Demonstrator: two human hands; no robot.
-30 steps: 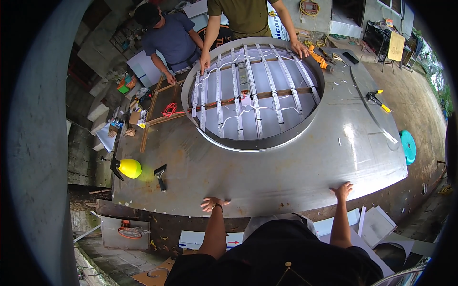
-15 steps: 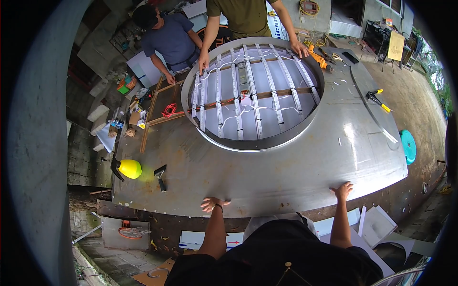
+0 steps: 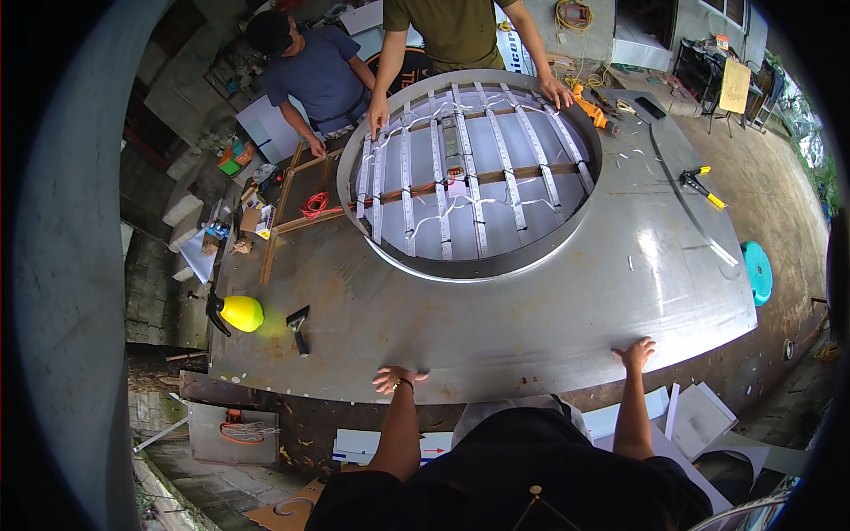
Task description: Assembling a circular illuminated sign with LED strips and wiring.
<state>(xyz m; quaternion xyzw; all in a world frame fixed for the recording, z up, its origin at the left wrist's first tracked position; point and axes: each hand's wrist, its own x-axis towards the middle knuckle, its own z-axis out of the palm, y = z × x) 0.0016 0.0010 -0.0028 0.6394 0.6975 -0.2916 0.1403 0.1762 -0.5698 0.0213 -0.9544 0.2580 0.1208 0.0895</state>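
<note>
My left hand (image 3: 397,380) lies with fingers spread on the near edge of the metal-topped table (image 3: 496,341), a dark band round its wrist. Farther right, my right hand (image 3: 635,354) rests on the same edge, fingers apart. Neither holds anything. Beyond them a large round sign frame (image 3: 469,269) lies on the table, with several white LED strips (image 3: 445,195) and loose white wires across its inside. A person in an olive shirt (image 3: 456,31) stands at its far side, both hands on its rim. Nearest my left hand is a black squeegee-like tool (image 3: 299,331).
A yellow spray bottle (image 3: 241,313) stands at the table's left. On the right lie a caulking gun (image 3: 702,188), a metal strip (image 3: 677,195) and an orange power tool (image 3: 589,106). A person in a blue shirt (image 3: 323,75) is beside a wooden frame (image 3: 288,190). A teal stool (image 3: 757,273) stands off the right edge.
</note>
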